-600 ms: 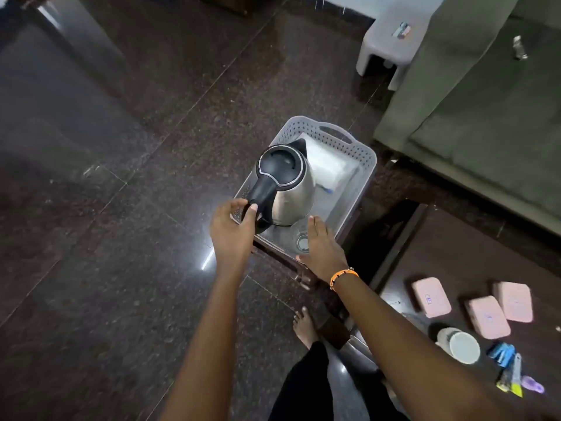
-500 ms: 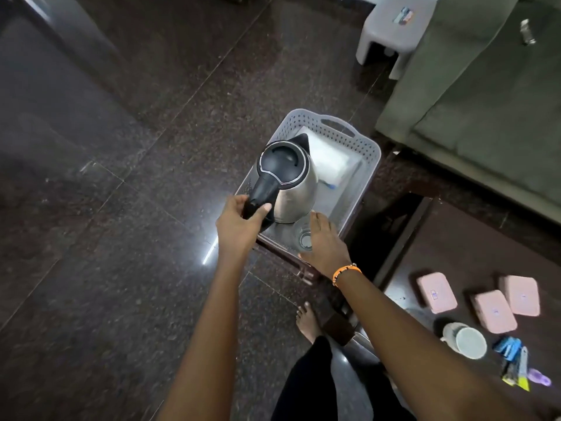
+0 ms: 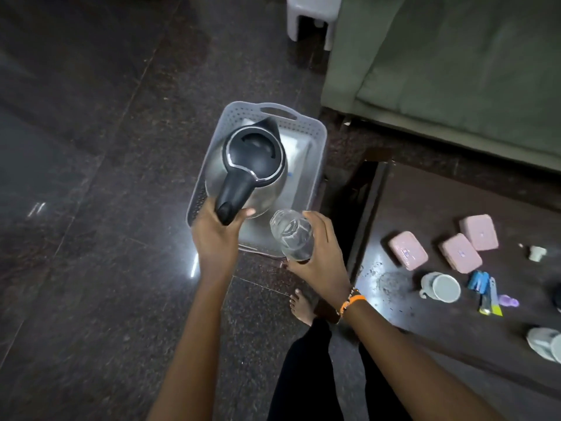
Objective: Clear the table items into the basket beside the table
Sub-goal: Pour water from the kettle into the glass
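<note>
Since a moment ago, our right hand [image 3: 318,250] has lifted a clear glass [image 3: 292,233], fingers wrapped round it. Our left hand [image 3: 217,232] grips the steel kettle [image 3: 247,171] by its black handle, above the grey basket [image 3: 315,138] on the floor beside the dark table [image 3: 425,202].

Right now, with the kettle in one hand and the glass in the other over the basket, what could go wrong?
The left hand grips the kettle only by the handle's end, so it might swing or tip.

The right hand holds the clear glass tilted, close beside the kettle; they could knock together.

The white packet already fills much of the basket, so the kettle may sit unevenly.
</note>
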The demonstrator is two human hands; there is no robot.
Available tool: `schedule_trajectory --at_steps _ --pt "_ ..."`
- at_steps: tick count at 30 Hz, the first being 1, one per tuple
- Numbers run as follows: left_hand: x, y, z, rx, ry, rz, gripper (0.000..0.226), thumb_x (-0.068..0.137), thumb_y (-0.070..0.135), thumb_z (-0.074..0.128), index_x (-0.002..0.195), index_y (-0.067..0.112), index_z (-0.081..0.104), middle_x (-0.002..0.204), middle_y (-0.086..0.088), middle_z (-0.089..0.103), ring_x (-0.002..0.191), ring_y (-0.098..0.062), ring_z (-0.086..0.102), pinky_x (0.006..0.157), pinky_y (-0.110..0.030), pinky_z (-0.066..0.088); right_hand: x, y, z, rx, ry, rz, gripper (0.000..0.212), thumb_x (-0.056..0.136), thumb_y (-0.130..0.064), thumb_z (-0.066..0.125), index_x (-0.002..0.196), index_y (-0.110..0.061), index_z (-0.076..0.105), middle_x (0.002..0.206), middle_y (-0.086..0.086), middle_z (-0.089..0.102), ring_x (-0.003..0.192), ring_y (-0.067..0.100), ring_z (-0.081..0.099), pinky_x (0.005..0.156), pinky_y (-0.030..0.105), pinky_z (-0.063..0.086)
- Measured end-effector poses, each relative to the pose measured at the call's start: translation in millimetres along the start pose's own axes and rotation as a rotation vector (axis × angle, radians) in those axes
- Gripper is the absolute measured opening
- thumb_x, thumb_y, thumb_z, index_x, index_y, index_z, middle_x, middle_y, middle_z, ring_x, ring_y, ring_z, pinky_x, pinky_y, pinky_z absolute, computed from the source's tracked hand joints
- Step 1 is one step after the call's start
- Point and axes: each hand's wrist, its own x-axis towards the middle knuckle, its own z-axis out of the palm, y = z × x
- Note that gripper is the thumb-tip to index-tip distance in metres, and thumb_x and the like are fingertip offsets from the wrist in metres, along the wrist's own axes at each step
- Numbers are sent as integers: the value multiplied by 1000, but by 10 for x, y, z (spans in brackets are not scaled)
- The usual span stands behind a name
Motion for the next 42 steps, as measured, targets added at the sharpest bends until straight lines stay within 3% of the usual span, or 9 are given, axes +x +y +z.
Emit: schedule_trajectory --at_steps 3,7,9,14,19,23,28,37,42 --pt "-329 206 -122 -59 9 16 26 59 47 74 70 48 50 58 12 51 50 1 45 48 -7 36 -245 115 -350 10 79 4 79 59 -11 75 129 -18 41 134 -4 34 126 -8 33 109 11 31" --pt "-817 492 -229 -29 -81 94 32 57 43 78 73 50 51 63 21 59 55 11 50 49 -2 35 -554 462 -805 -108 59 68 79 58 -10 75 130 -11 42 134 7 44 127 14 41 110 26 33" --pt "-1051 594 -211 -7 -153 137 34 55 51 80 73 47 51 67 27 58 57 12 49 51 -1 35 -713 690 -991 -157 51 104 79 58 -7 76 130 -8 42 132 9 47 125 21 43 110 23 31" --pt "-1602 645 42 78 -314 118 44 51 64 64 80 31 58 65 3 59 61 -10 54 55 -12 39 -1058 1265 -1263 -185 18 252 84 57 -3 73 134 -6 39 134 12 45 126 27 42 111 31 33" --pt "-2116 565 355 230 -416 84 39 56 34 84 80 14 61 61 7 52 61 -18 50 55 -20 36 -1202 1794 -1314 -291 -184 325 91 63 -14 78 140 -4 29 145 14 35 135 28 34 112 33 34" --pt "-2451 439 584 268 -450 4 37 58 34 84 80 15 61 66 -2 61 65 -27 57 60 -36 45 -1229 2118 -1309 -391 -315 310 94 66 -18 79 142 -4 25 146 15 33 136 27 34 112 33 33" --pt "-2708 278 784 339 -466 -56 35 59 40 81 79 21 60 64 3 62 63 -20 59 59 -34 47 -1129 2336 -1349 -526 -385 229 90 71 -23 74 143 -8 23 145 11 35 131 27 39 111 32 33" --pt "-2870 231 1010 422 -456 -1 42 59 54 76 78 22 58 62 6 63 59 -20 59 54 -28 43 -1177 2422 -1493 -447 -319 223 90 75 5 66 147 -5 14 155 13 21 143 26 22 118 32 23" --pt "-2842 301 1133 458 -446 22 42 59 56 75 75 24 55 60 9 58 57 -20 56 52 -25 39 -1439 2402 -1582 -382 -170 266 72 77 12 47 144 -5 26 147 15 35 133 31 35 113 36 31"
